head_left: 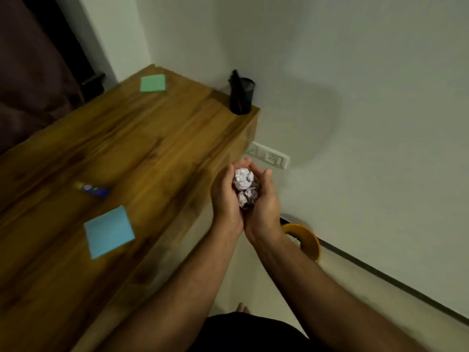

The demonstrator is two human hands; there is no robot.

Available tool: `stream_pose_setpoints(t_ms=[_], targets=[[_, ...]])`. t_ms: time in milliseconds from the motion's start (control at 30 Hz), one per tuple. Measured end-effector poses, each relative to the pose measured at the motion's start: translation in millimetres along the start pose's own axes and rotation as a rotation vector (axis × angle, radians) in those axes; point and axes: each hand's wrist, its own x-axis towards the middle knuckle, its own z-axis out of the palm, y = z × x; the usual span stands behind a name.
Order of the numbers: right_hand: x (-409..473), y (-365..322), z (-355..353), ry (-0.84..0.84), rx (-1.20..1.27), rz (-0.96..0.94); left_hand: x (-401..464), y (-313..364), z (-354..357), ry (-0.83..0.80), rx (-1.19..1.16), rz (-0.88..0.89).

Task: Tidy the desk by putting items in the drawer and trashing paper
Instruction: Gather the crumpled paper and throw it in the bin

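Note:
Crumpled white paper balls (245,187) sit cupped between both my hands, just past the right end of the wooden desk (142,138). My left hand (224,196) curls round them from the left and my right hand (265,201) from the right, heels touching. An orange bin (308,238) stands on the floor below and to the right of my hands, partly hidden by my right wrist. On the desk lie a blue sticky-note pad (109,231), a green sticky-note pad (153,83) and a blue glue stick (92,189). No drawer shows.
A black mesh pen holder (241,96) stands at the desk's far right corner. A white wall socket (270,155) sits low on the wall beyond my hands. The wall runs along the right; a dark curtain hangs at the far left.

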Motion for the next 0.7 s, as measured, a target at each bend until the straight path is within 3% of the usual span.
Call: stream_pose_setpoints(t_ms=[67,167,300,433,700], targets=[[2.1,-18.9,-17.7,0.059,-0.112,-0.067,2.8,-20.8,18.1,-0.041,0.128,0.037],[6.3,-43.6,-48.0,0.168,-0.482,-0.124,7.4,-51.3,43.2,-0.126,0.304,0.063],[19.2,-64.1,-82.5,0.287,-0.338,-0.173,19.7,-93.0,61.5,-0.309,0.498,0.012],[39.7,-82.4,-98.4,0.506,-0.384,-0.176,42.0,-124.8,80.2,-0.424,0.541,-0.096],[94.1,-116.2,-139.2,0.800,-0.139,-0.278,86.8,-163.8,116.8,-0.462,0.603,-0.329]])
